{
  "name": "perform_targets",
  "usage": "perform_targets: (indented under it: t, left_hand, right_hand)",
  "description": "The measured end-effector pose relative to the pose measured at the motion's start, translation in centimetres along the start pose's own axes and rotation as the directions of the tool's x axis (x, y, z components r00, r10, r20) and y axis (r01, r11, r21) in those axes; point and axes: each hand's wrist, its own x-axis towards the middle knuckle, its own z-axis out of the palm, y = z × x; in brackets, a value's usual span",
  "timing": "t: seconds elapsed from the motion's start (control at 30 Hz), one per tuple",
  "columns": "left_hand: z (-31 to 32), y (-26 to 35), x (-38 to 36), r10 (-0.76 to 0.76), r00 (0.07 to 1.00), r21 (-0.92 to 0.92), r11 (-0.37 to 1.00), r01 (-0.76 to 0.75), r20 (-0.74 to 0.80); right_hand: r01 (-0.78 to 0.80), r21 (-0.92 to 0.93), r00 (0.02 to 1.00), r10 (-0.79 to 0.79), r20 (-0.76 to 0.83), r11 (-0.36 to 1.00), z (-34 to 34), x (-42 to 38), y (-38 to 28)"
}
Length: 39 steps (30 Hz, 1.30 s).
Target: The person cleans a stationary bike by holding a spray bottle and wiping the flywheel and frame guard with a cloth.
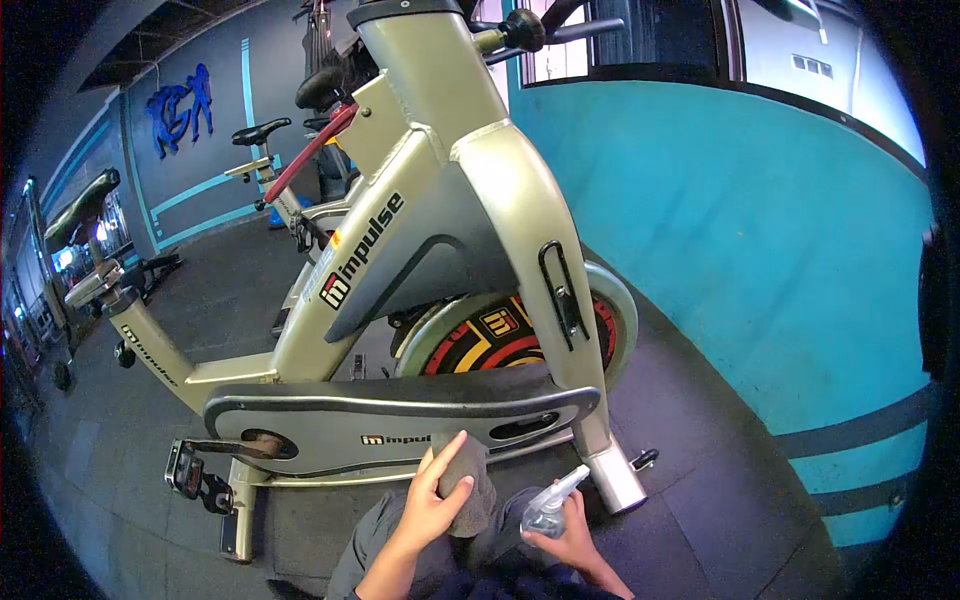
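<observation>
My left hand (430, 507) grips a grey cloth (470, 490), thumb and fingers round its side, right in front of the bike's lower side cover (325, 432). The cloth overlaps the end of the "impulse" lettering there. Lower right, my right hand (570, 542) is wrapped round a clear spray bottle (543, 517) with a white nozzle. The bottle tilts, its nozzle pointing up and right towards the front foot of the exercise bike (615, 478). Both hands are above my bent legs in grey trousers.
The bike's pedal (185, 470) juts out at lower left, and its flywheel (480, 340) sits behind the frame. A turquoise wall (720, 230) runs along the right. More bikes, one with a black saddle (262, 131), stand behind on the dark mat floor (690, 450).
</observation>
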Motion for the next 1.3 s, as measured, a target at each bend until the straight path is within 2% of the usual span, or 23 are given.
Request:
perform_targets:
  t: [0.17,0.23,0.27,0.3,0.37,0.43,0.5,0.57,0.63,0.7,0.77,0.8,0.83,0.87,0.9,0.93,1.0,1.03,1.1,1.17,1.23,1.3]
  left_hand:
    - [0.6,-0.1,0.2,-0.033,0.998,-0.101,0.995,0.028,-0.045]
    - [0.7,0.3,0.3,-0.052,0.996,-0.141,0.989,0.042,-0.068]
    - [0.8,0.5,0.4,-0.118,0.992,-0.265,0.959,0.103,-0.04]
    - [0.7,0.6,0.4,-0.178,0.984,-0.382,0.91,0.163,-0.004]
    - [0.6,0.1,0.8,-0.213,0.977,-0.375,0.906,0.196,-0.002]
    - [0.3,-0.1,0.9,-0.249,0.968,-0.368,0.901,0.23,-0.004]
    - [0.1,0.2,0.9,-0.385,0.923,-0.612,0.734,0.295,-0.017]
    - [-0.1,1.2,1.5,-0.406,0.913,-0.631,0.719,0.293,-0.039]
    - [-0.7,1.8,1.8,-0.452,0.864,-0.64,0.736,0.222,-0.22]
    - [-1.3,3.7,2.3,-0.334,0.832,-0.633,0.774,-0.027,-0.444]
    - [-1.5,4.9,2.5,-0.089,0.706,-0.391,0.877,-0.278,-0.702]
    - [-1.3,5.2,3.0,-0.093,0.705,-0.391,0.878,-0.274,-0.703]
    - [-1.2,5.3,3.5,0.164,0.609,-0.143,0.894,-0.424,-0.776]
    - [-1.1,5.4,4.1,0.415,0.475,0.116,0.834,-0.539,-0.776]
    - [-1.4,4.9,4.8,0.411,0.476,0.115,0.837,-0.534,-0.777]
    - [-1.9,3.9,5.7,0.7,0.414,0.486,0.708,-0.513,-0.582]
    - [-2.5,2.6,7.6,0.853,0.48,0.73,0.458,-0.507,-0.202]
    - [-2.5,2.3,8.5,0.811,0.575,0.686,0.482,-0.545,-0.113]
    - [-2.2,2.1,10.3,0.631,0.773,0.693,0.531,-0.488,0.061]
    - [-1.8,1.1,13.0,0.572,0.796,0.595,0.574,-0.562,0.2]
    - [-1.5,-0.5,14.3,0.416,0.862,0.521,0.687,-0.507,0.29]
    - [-1.0,-1.2,15.2,0.374,0.886,0.496,0.735,-0.463,0.274]
  right_hand:
    - [-0.041,0.015,0.999,0.04,0.011,0.999,-0.8,1.2,0.6]
    - [-0.069,0.117,0.997,0.066,0.032,0.991,-1.4,1.6,0.1]
    - [-0.03,0.155,0.997,0.041,-0.066,0.987,-1.1,1.7,-0.1]
    - [-0.028,0.156,0.997,0.039,-0.067,0.987,-1.1,1.7,-0.5]
    - [-0.135,0.171,0.989,0.143,-0.037,0.976,-1.2,1.8,-1.3]
    - [-0.109,0.16,0.991,0.121,-0.063,0.981,-0.6,1.9,-1.4]
    - [-0.091,0.149,0.99,0.105,-0.089,0.985,-0.3,1.9,-1.8]
    - [-0.063,0.094,0.997,0.067,-0.046,0.994,-0.2,2.1,-2.4]
    - [-0.063,0.108,0.995,0.07,-0.067,0.992,0.6,2.1,-2.1]
    - [0.08,-0.084,0.996,-0.078,0.035,0.993,1.2,2.2,-1.9]
    - [0.109,-0.105,0.994,-0.107,0.026,0.988,2.4,2.2,-1.2]
    - [0.148,-0.155,0.989,-0.145,0.032,0.977,2.6,2.3,-1.1]
    - [0.187,-0.205,0.982,-0.183,0.04,0.961,2.8,2.3,-0.8]
    - [0.2,-0.208,0.98,-0.196,0.038,0.957,3.2,2.4,-0.2]
    - [0.197,-0.209,0.98,-0.192,0.043,0.958,3.3,2.3,0.0]
    - [0.19,-0.24,0.982,-0.187,0.033,0.952,3.2,2.3,0.0]
    - [0.179,-0.273,0.983,-0.18,0.021,0.945,3.3,2.2,0.3]
    - [0.157,-0.267,0.987,-0.162,0.005,0.951,3.4,2.1,0.7]
    - [0.133,-0.266,0.99,-0.143,-0.017,0.955,3.1,2.0,0.8]
    - [0.161,-0.217,0.986,-0.168,-0.013,0.963,2.5,1.9,0.1]
    - [0.17,-0.229,0.984,-0.178,-0.011,0.958,2.2,2.0,-0.7]
    - [0.181,-0.239,0.982,-0.188,-0.006,0.954,2.2,2.2,-0.9]
